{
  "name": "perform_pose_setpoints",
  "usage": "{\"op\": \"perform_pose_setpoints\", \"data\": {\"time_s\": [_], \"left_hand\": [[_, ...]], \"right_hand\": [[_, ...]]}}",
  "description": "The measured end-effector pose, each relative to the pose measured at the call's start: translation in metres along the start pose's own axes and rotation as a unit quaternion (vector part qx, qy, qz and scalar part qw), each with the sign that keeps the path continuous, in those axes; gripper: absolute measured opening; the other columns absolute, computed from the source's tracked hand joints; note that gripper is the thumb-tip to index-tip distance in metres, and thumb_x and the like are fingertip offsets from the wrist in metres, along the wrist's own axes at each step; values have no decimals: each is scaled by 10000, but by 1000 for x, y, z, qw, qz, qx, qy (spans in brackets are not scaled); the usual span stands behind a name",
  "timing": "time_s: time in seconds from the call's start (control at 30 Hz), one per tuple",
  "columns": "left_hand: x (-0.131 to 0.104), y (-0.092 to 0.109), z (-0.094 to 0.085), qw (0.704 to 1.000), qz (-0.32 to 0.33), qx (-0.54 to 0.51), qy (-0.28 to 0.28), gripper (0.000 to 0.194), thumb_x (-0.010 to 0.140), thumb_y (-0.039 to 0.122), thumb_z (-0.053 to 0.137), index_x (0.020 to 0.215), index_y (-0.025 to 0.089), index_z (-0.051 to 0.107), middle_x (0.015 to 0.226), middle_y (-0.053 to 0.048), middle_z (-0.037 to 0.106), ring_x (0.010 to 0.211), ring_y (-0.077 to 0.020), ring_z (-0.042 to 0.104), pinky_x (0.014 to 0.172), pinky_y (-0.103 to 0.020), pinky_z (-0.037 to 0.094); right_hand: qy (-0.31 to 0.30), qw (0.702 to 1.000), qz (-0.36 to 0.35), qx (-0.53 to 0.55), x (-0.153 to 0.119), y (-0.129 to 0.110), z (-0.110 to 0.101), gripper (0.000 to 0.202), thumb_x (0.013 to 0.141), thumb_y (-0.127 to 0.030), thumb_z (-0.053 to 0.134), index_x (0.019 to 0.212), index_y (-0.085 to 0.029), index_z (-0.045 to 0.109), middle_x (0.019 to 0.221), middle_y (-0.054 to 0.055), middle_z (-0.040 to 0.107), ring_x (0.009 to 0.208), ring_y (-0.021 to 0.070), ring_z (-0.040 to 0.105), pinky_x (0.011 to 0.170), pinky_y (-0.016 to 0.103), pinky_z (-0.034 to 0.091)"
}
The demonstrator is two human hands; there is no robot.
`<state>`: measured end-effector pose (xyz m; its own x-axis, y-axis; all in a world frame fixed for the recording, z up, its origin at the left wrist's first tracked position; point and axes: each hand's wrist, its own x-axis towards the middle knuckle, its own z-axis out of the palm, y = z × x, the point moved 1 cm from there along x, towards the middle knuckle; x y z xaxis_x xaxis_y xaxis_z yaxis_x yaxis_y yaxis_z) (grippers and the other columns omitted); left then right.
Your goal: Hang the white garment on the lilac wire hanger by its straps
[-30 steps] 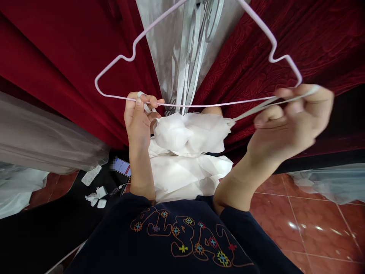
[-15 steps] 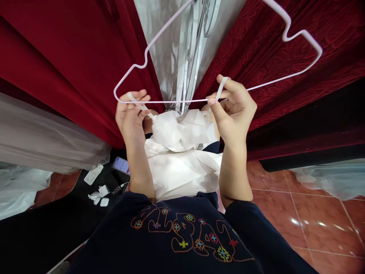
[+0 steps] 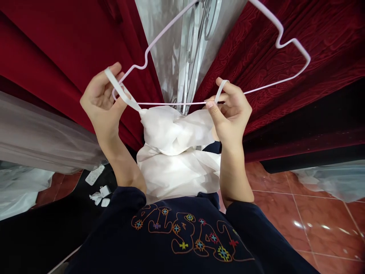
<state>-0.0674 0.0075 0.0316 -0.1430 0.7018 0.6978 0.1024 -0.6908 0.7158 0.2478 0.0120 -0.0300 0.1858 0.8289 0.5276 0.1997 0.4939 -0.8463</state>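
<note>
A white garment lies over the lap, its two thin straps raised at the sides. My left hand holds the left strap stretched over its fingers, by the hanger's left corner. The pale pink hanger spans between the hands, its lower bar just above the garment; its hook is out of view. My right hand pinches the hanger's bar between thumb and fingers, with the right strap looped over the index finger.
Dark red cloth hangs at the left and patterned red cloth at the right. Behind the hanger are white metal bars. A black surface at lower left bears a white charger and a phone-like object.
My left hand has moved left and up, pulling its strap outward and the garment's left side with it. The hanger's right end has shifted left and slightly down. The lit phone is now hidden.
</note>
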Motion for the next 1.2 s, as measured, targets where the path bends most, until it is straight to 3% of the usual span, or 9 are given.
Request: {"op": "perform_pose_setpoints", "data": {"time_s": [0.17, 0.37, 0.43, 0.53, 0.6, 0.67, 0.83, 1.03, 1.2], "left_hand": [[42, 5, 20, 994, -59, 28, -93, 318, 851, 56, 974, 1124, 122, 826, 1114, -23, 812, 1113, -209, 749, 1076, -343, 634], [54, -15, 25, 989, -143, -13, 16, 392, 1017, -224, 534, 873, 96, 709, 647, 52, 610, 604, -91, 579, 605, -248, 513], [40, -25, 26, 988, -145, -38, 45, 408, 1072, -171, 478, 876, 120, 686, 630, 54, 597, 580, -80, 575, 558, -238, 490], [6, -40, 41, 978, -150, -91, 109, 409, 1250, 269, 428, 910, 164, 630, 702, 30, 625, 638, -67, 610, 583, -212, 519], [-20, -47, 57, 952, -177, -168, 187, 547, 1183, 651, 466, 909, 191, 578, 766, 12, 637, 741, -91, 668, 684, -223, 573], [-39, -50, 72, 935, -170, -205, 233, 560, 1061, 783, 590, 988, 229, 566, 935, -9, 704, 881, -135, 717, 797, -256, 605], [-46, -49, 81, 951, -124, -159, 236, 535, 1011, 813, 613, 1048, 290, 507, 1017, -27, 695, 1040, -183, 716, 934, -281, 589], [-37, -45, 65, 946, -136, -180, 232, 487, 1007, 760, 680, 1035, 307, 504, 945, -7, 666, 956, -181, 715, 859, -264, 592], [-38, -40, 65, 946, -141, -154, 249, 466, 1058, 749, 609, 1035, 296, 503, 907, -15, 668, 939, -177, 728, 776, -240, 564]], "right_hand": [[7, 1000, -12, 27, -1, 0, 2, 584, 899, -704, 779, 1380, -389, 673, 1415, 69, 704, 1068, 222, 739, 723, 367, 630], [4, 1000, 0, 10, -5, -3, 2, 547, 944, -684, 738, 1411, -410, 657, 1138, 34, 756, 886, 189, 705, 689, 366, 611], [-2, 1000, 9, 6, -7, -3, 2, 519, 961, -677, 717, 1419, -443, 649, 1133, 25, 765, 797, 172, 667, 671, 373, 593], [-1, 1000, -1, 1, -7, -1, 3, 551, 966, -707, 688, 1447, -443, 629, 1201, 32, 753, 820, 179, 683, 659, 373, 580], [6, 1000, -12, -14, -7, -2, 4, 585, 970, -726, 668, 1467, -424, 619, 1235, 43, 736, 935, 207, 731, 695, 378, 609], [20, 999, -15, -26, -8, -7, 6, 560, 991, -713, 639, 1467, -419, 629, 1298, 53, 732, 1050, 231, 752, 797, 416, 655], [83, 995, -44, 33, -7, -21, 0, 345, 1035, -506, 651, 1343, -396, 763, 1227, 71, 813, 808, 181, 736, 675, 382, 600], [347, 924, -144, 67, 25, 0, -57, 478, 909, 5, 600, 1104, -330, 879, 1063, -9, 865, 643, 73, 690, 538, 232, 453], [284, 951, -67, 106, 49, 6, -107, 436, 912, 66, 669, 907, -301, 903, 941, -22, 857, 792, 66, 785, 695, 206, 576]]}}
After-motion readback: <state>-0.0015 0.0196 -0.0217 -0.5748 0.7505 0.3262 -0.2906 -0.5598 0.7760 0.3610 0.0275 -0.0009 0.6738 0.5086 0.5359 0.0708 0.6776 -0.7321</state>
